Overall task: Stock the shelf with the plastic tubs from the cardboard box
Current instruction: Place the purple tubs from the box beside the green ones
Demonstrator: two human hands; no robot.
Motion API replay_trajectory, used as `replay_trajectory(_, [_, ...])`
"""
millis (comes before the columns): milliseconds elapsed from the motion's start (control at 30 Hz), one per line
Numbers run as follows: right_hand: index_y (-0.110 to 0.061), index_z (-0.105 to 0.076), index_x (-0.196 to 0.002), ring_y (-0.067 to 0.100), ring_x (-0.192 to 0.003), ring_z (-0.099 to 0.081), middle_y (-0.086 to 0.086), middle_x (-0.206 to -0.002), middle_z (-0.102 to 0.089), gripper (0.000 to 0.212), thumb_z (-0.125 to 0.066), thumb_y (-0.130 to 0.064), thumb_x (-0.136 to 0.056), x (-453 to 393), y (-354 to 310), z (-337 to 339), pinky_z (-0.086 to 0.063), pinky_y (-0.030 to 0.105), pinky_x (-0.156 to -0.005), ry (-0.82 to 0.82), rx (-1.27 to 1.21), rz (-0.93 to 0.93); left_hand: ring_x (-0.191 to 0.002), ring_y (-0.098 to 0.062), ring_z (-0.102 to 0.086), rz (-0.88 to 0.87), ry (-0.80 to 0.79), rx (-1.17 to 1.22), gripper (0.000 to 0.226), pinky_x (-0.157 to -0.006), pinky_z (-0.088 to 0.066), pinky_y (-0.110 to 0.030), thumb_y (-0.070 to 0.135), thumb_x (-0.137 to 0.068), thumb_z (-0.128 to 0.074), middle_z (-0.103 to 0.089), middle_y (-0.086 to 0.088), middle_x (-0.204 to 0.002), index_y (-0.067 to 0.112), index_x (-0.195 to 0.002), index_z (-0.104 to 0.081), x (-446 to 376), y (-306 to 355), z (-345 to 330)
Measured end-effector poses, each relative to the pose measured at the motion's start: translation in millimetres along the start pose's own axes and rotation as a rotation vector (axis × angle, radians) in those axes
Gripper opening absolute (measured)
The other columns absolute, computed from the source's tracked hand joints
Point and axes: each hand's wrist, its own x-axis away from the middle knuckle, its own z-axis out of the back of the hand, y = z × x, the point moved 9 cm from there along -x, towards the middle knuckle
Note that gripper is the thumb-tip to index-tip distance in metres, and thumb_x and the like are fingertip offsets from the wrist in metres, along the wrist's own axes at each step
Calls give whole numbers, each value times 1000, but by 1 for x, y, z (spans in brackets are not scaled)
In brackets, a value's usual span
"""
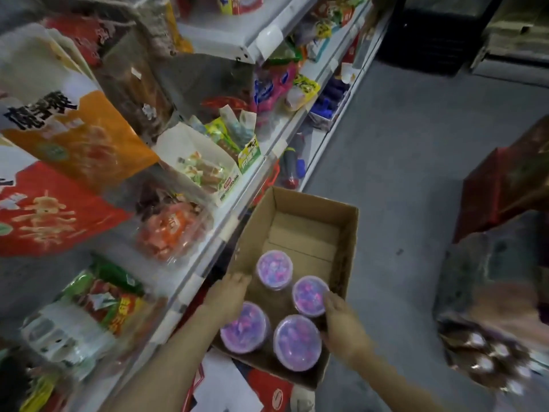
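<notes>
Your hands reach into the box (347,233) holding 4 tubs (274,269): left hand (228,292) spread at its left wall, right hand (341,319) spread against 2 tubs.

Head view, steeply down, close.

Operator body: two bare arms in view
Left hand (228,292) and right hand (341,325) ungloved, no rings, watch or bands visible. Forearms bare to frame edge, no sleeve showing. Edges motion-blurred, finer detail unreadable.
</notes>
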Motion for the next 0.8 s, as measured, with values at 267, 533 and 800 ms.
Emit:
replay_trajectory(267, [0,-72,-101,23,-77,-74,11,-94,-74,113,-89,-41,3,-20,25,-122,-56,26,-62,-11,51,-83,-143,-20,-28,-188,-194,71,66,-114,-28,-33,10,-94,-49,-24,-2,-157,20,-153,-21,-38,-26,-102])
replay_trajectory(533, [-23,-12,-152,20,-131,-47,1,-159,-21,81,-56,-8,-86,-9,33,-127,-47,25,-93,74,-255,-265,-119,-18,-54,-202,-156,259,46,-97,-47,-35,14,-90,-54,-55,1,-131,32,-132,-52,-55,-31,-104])
replay_trajectory(800, [-26,-34,-146,23,-118,-52,-1,-119,-43,81,-50,18,-80,2,37,-141,-40,22,-95,222,-656,-474,-109,-16,-58,-158,-121,368,36,-97,-46,-32,18,-99,-46,-59,-1,-115,33,-127,-62,-69,-41,-109])
